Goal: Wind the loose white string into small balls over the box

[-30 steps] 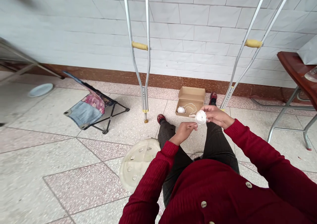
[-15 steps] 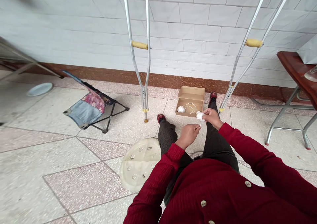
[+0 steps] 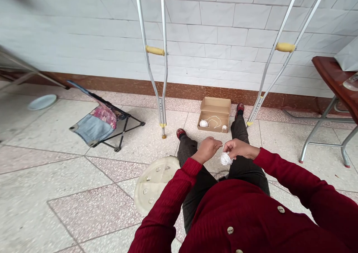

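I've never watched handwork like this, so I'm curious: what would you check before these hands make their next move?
1. The small white ball of string is held by the right hand: ok, it sits under the fingers.
2. The left hand has a firm pinch: cannot tell, its fingers are curled and partly hidden.
3. A strand runs between the hands: cannot tell, too thin to see.
4. The open cardboard box is within easy reach: not ok, it sits on the floor beyond the feet.
5. The nearer crutch is clear of the hands: ok.
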{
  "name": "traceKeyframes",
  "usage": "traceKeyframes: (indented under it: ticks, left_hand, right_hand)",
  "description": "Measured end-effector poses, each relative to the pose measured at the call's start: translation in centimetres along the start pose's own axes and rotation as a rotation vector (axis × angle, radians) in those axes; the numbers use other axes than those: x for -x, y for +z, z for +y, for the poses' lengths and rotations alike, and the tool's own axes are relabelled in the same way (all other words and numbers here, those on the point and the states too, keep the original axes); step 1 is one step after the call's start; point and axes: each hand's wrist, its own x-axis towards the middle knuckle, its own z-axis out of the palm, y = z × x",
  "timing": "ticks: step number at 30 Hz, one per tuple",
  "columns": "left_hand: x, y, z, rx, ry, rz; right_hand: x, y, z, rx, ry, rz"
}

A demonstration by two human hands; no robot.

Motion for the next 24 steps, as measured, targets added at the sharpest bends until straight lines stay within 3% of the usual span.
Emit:
traceKeyframes:
  ticks: [5, 8, 12, 15, 17, 19, 24]
  left_hand:
    - [-0.2, -1.0, 0.3, -0.217, 0.031, 0.037]
    - [-0.3, -1.0, 1.5, -0.243, 0.036, 0.046]
    - [0.0, -0.2, 2.8, -0.111, -0.099, 0.074]
    - [0.5, 0.4, 2.7, 0.113, -0.186, 0.090]
    - [0.8, 0.8, 2.2, 0.258, -0.176, 0.090]
    - [1.0, 1.2, 1.6, 0.347, -0.132, 0.079]
    - [0.7, 1.0, -0.2, 0.205, -0.101, 0.039]
  right_hand:
    - [-1.8, -0.9, 2.1, 0.070, 0.008, 0.146]
    - [-3.5, -2.0, 2.5, 0.125, -0.010, 0.337]
    - [-5.5, -3.5, 1.5, 0.123, -0.080, 0.543]
    - [-5.9, -3.5, -0.6, -0.019, -0.204, 0.644]
    - [-5.2, -2.8, -2.2, -0.160, -0.271, 0.599]
    - [-4.1, -1.8, -3.4, -0.258, -0.279, 0.471]
    - [-0.9, 0.4, -3.1, -0.128, -0.140, 0.115]
